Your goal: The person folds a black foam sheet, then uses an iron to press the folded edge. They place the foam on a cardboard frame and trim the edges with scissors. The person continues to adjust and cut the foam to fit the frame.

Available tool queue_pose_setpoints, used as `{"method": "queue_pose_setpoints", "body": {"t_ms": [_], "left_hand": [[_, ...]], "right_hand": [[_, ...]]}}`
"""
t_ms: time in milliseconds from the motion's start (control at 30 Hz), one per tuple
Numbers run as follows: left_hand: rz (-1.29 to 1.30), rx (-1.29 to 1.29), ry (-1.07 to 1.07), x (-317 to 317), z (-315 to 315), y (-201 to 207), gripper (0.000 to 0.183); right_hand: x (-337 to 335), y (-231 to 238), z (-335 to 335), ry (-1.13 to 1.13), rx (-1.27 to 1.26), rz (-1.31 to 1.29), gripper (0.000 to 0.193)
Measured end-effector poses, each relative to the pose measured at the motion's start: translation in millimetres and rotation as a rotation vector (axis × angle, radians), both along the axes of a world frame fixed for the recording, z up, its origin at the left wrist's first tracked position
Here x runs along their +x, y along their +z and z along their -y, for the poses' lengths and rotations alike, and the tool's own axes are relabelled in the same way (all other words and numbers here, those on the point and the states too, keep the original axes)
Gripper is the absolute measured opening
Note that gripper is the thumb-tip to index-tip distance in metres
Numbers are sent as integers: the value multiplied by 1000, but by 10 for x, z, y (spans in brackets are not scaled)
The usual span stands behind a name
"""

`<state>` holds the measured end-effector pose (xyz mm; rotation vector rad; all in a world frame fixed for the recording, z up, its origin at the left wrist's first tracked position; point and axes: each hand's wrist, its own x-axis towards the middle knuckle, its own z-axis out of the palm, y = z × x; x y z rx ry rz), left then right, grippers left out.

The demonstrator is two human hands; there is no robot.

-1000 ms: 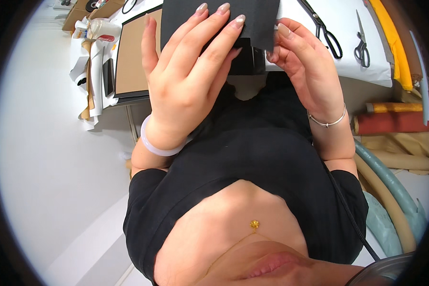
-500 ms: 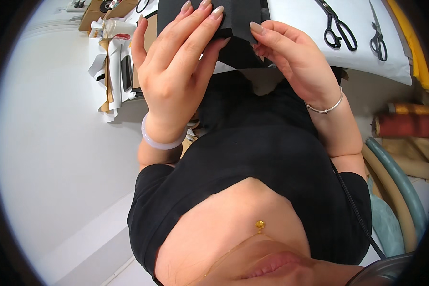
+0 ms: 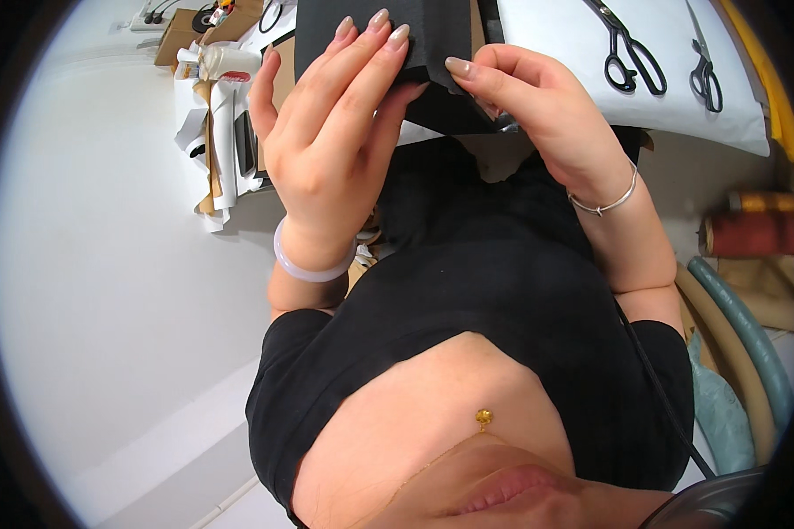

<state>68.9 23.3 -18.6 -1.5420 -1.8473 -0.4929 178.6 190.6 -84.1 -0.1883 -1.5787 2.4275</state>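
Observation:
A black box-like piece (image 3: 441,40) with flat faces and straight edges is at the table's near edge, partly cut off at the top of the view. My left hand (image 3: 322,132) lies over its left part, fingers stretched across the upper face and thumb against the near side, gripping the edge between them. At the near right corner, my right hand (image 3: 543,106) pinches the edge, thumb on top and bent fingers behind. Something small and shiny beneath the right fingers is too hidden to make out.
Black-handled shears (image 3: 626,53) and smaller scissors (image 3: 704,75) lie on the white-covered table (image 3: 556,44) at the right. Rolled sheets (image 3: 220,150) and a white bottle (image 3: 229,63) stand at the left. A red roll (image 3: 750,234) and a teal roll (image 3: 750,326) are lower right.
My right thumb has slid slightly left and nearer along the box's corner. Its index finger shows less bent. The left hand keeps its place on the box, and the whole view has shifted slightly.

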Motion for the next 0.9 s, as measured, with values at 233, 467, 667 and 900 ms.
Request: {"method": "queue_pose_setpoints", "body": {"t_ms": [233,467,667,900], "left_hand": [[1,-2,-4,11,-10,-5,38],[0,-34,-41,-79,43,-25,42],[315,-107,-177,-194,168,237,45],[1633,233,-190,-1239,30,434,47]], "right_hand": [[-5,59,-21,18,62,0,26],[23,10,-16,53,64,46,29],[71,-163,-314,86,98,152,38],[-179,-170,-668,-134,-193,148,49]]}}
